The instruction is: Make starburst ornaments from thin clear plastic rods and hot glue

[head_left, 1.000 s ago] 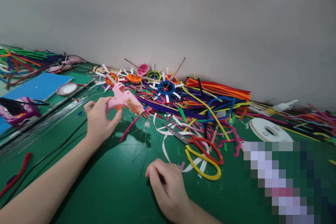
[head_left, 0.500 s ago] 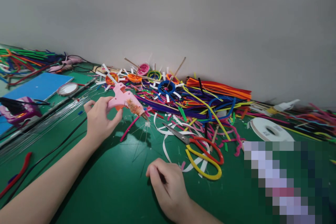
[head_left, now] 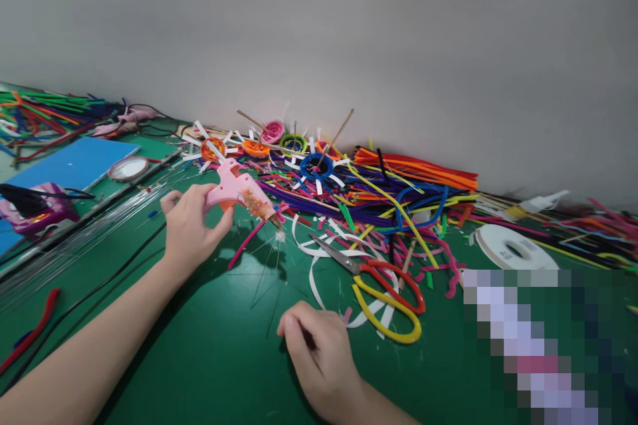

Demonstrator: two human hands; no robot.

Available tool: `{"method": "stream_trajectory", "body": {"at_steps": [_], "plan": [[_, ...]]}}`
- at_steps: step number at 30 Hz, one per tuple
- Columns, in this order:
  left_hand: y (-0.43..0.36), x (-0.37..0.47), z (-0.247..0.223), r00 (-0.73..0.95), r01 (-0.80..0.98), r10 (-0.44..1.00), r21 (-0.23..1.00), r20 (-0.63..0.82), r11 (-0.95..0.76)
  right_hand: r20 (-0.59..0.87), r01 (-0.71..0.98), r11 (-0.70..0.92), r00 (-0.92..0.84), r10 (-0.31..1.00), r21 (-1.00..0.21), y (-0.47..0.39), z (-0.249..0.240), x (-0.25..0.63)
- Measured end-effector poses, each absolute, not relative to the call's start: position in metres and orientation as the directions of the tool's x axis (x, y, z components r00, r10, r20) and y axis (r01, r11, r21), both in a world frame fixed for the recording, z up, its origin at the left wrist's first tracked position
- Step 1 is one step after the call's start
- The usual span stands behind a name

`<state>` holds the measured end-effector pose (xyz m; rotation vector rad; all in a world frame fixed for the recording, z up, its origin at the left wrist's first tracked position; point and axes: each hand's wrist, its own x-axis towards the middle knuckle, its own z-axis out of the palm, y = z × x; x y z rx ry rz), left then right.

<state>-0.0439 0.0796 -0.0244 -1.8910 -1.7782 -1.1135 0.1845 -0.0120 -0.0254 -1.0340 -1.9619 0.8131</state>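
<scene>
My left hand [head_left: 194, 224] is closed around the handle of a pink hot glue gun [head_left: 244, 194], whose glue-crusted nozzle points down to the right. A clear glue stick [head_left: 209, 141] projects from its rear. Just under the nozzle is a small whitish tuft [head_left: 280, 237] with fine thin lines fanning out below it. My right hand [head_left: 319, 352] is curled shut above the green table, thumb against the forefinger; what it pinches, if anything, is too fine or hidden to make out. Scissors [head_left: 356, 267] with red and yellow handles lie beyond it on white ribbon [head_left: 315, 279].
Behind lie small coiled pipe-cleaner cups [head_left: 316, 165] with white strips and heaps of pipe cleaners [head_left: 419, 169]. At right is a white ribbon spool [head_left: 498, 239]. Clear filaments [head_left: 119, 212], a blue board [head_left: 74, 163] and a purple box [head_left: 44, 212] are at left. A black cord [head_left: 114, 273] trails leftward.
</scene>
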Motion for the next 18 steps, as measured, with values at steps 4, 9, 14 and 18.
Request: {"method": "stream_trajectory", "body": {"at_steps": [4,9,14,18], "plan": [[0.0801,-0.0446,-0.0258,-0.068,0.945,0.702,0.272,0.709,-0.182,0.329,0.369,0.47,-0.384,0.863,-0.802,-0.0116,-0.0257,0.1841],[0.0807,-0.0448,-0.0261,-0.059,0.949,0.689,0.254,0.722,-0.185,0.336,0.38,0.476,-0.378,0.863,-0.793,-0.012,-0.027,0.1843],[0.0805,-0.045,-0.0248,-0.12,0.945,0.696,0.296,0.708,-0.139,0.331,0.379,0.473,-0.383,0.862,-0.795,-0.0116,-0.0258,0.1841],[0.0804,-0.0453,-0.0245,-0.133,0.938,0.699,0.318,0.703,-0.14,0.337,0.375,0.476,-0.38,0.862,-0.795,-0.0118,-0.0248,0.1839]]}}
